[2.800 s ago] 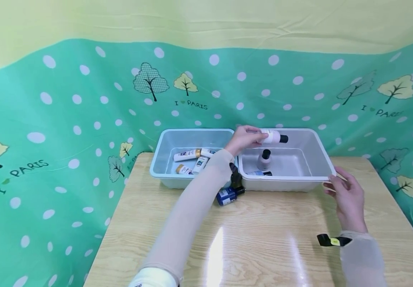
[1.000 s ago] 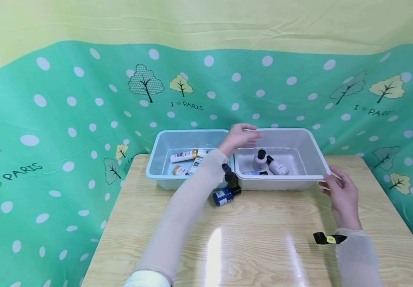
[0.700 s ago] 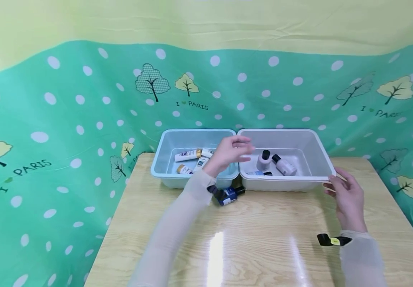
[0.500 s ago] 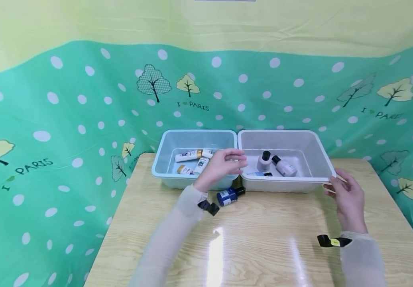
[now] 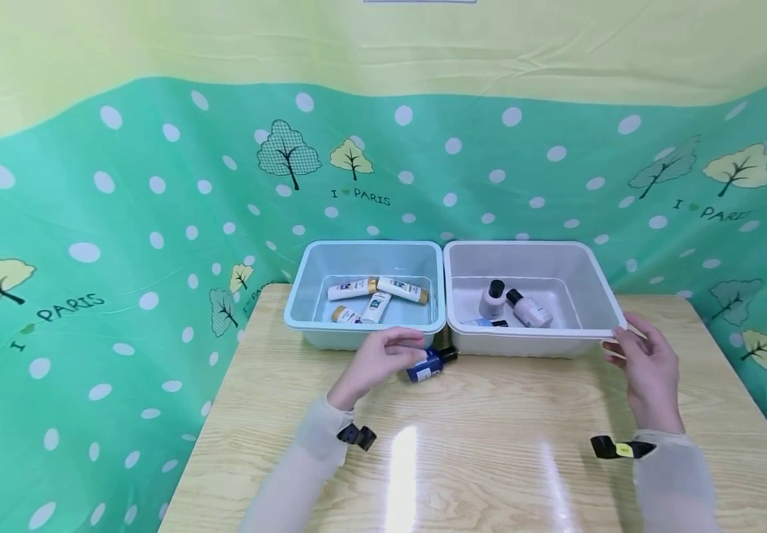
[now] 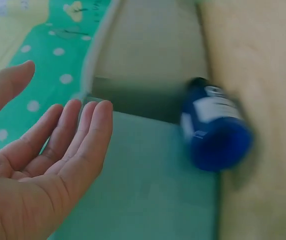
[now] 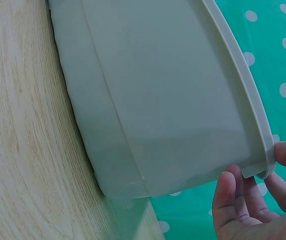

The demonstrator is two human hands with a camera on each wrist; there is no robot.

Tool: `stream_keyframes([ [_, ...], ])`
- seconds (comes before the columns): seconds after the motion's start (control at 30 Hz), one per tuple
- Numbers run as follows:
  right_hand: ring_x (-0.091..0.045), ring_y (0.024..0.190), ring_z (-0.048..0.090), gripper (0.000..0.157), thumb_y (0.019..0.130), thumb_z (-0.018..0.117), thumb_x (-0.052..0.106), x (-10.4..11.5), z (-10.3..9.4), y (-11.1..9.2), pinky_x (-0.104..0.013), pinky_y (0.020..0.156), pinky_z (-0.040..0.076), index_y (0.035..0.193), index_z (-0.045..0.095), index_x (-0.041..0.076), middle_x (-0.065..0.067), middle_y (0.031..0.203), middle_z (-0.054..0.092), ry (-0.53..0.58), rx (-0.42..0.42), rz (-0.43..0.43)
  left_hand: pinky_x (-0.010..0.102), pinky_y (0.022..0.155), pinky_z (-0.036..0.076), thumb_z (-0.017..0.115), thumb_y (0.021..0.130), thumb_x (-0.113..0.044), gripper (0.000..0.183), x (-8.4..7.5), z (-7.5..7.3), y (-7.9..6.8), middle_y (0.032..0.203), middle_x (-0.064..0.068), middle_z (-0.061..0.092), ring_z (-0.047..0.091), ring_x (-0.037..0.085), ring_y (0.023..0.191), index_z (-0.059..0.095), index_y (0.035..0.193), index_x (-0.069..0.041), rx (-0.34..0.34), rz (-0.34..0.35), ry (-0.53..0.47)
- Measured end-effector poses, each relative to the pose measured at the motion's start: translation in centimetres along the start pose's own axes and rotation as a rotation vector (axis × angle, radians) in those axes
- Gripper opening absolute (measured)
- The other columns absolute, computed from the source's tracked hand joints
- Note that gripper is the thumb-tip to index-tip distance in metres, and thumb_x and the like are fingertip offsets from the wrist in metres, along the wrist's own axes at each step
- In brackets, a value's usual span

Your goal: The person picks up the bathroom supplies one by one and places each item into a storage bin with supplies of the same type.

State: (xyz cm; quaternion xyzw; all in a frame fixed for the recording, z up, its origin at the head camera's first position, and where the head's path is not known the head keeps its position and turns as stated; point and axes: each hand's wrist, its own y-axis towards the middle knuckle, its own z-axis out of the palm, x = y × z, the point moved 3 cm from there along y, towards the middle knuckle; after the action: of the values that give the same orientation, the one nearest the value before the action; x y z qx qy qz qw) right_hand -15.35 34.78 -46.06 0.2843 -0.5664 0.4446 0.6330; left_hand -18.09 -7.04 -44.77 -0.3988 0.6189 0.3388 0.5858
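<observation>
My left hand [image 5: 378,363] holds nothing, fingers loosely extended beside a dark blue bottle [image 5: 431,365] with a black cap. That bottle lies on the table against the fronts of the two bins; the left wrist view shows its blue base end, blurred, to the right of the fingers. At the near right corner of the whitish-grey bin [image 5: 530,332], my right hand [image 5: 648,374] pinches the rim, thumb above and fingers below, as the right wrist view shows. Inside this bin are a leaning black-capped bottle [image 5: 492,302], a pale bottle lying down [image 5: 532,312] and a light blue one [image 5: 479,322].
A light blue bin [image 5: 295,300] stands to the left, side by side with the whitish one. Several white tubes [image 5: 402,289] with gold caps lie in it. Both bins sit toward the back of the wooden table [image 5: 490,429], before a green patterned cloth [image 5: 177,185].
My left hand released a pale black-capped bottle into the whitish bin, then moved back left and toward me, down beside the blue bottle. The right hand stays at the bin's corner.
</observation>
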Motion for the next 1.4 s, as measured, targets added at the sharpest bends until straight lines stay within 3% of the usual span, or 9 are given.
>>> stream_keyframes([
  [0.23, -0.017, 0.08, 0.064, 0.05, 0.084, 0.068, 0.02, -0.1, -0.1, 0.0, -0.026, 0.06, 0.054, 0.13, 0.051, 0.011, -0.005, 0.112, 0.059, -0.005, -0.005, 0.001, 0.028, 0.081, 0.051, 0.075, 0.078, -0.022, 0.05, 3.7, -0.3, -0.9, 0.116, 0.016, 0.059, 0.061, 0.019, 0.096, 0.057, 0.119, 0.0, -0.07, -0.072, 0.044],
  [0.47, -0.017, 0.082, 0.063, 0.051, 0.085, 0.067, 0.023, -0.2, -0.2, 0.0, -0.025, 0.062, 0.054, 0.131, 0.05, 0.014, -0.005, 0.115, 0.057, -0.039, -0.016, 0.009, 0.027, 0.081, 0.05, 0.076, 0.074, -0.036, 0.054, 6.5, -0.7, -1.2, 0.118, 0.011, 0.059, 0.058, 0.024, 0.102, 0.059, 0.119, -0.01, -0.163, -0.103, 0.175],
  [0.73, -0.018, 0.086, 0.061, 0.053, 0.084, 0.067, 0.028, -0.2, -0.2, -0.1, -0.024, 0.064, 0.054, 0.132, 0.049, 0.017, -0.008, 0.122, 0.053, -0.081, -0.031, 0.033, 0.03, 0.074, 0.053, 0.078, 0.073, -0.03, 0.062, 8.9, -0.3, -1.1, 0.124, 0.015, 0.054, 0.055, 0.03, 0.106, 0.053, 0.126, -0.009, -0.201, -0.143, 0.102],
  [1.17, -0.017, 0.086, 0.061, 0.053, 0.084, 0.067, 0.028, 0.0, -0.1, -0.1, -0.024, 0.064, 0.054, 0.132, 0.049, 0.017, -0.007, 0.121, 0.054, -0.081, -0.017, 0.03, 0.026, 0.078, 0.05, 0.08, 0.07, -0.032, 0.065, 9.9, 0.2, 0.1, 0.113, 0.007, 0.06, 0.058, 0.017, 0.093, 0.053, 0.124, -0.007, -0.23, -0.145, 0.27],
  [1.4, -0.018, 0.087, 0.061, 0.053, 0.084, 0.067, 0.028, 0.0, -0.1, 0.0, -0.024, 0.063, 0.054, 0.132, 0.049, 0.018, -0.007, 0.122, 0.053, -0.089, -0.031, 0.043, 0.025, 0.073, 0.051, 0.08, 0.07, -0.032, 0.06, 9.8, 0.3, 0.2, 0.103, 0.003, 0.062, 0.059, 0.014, 0.087, 0.058, 0.118, -0.006, -0.24, -0.167, 0.284],
])
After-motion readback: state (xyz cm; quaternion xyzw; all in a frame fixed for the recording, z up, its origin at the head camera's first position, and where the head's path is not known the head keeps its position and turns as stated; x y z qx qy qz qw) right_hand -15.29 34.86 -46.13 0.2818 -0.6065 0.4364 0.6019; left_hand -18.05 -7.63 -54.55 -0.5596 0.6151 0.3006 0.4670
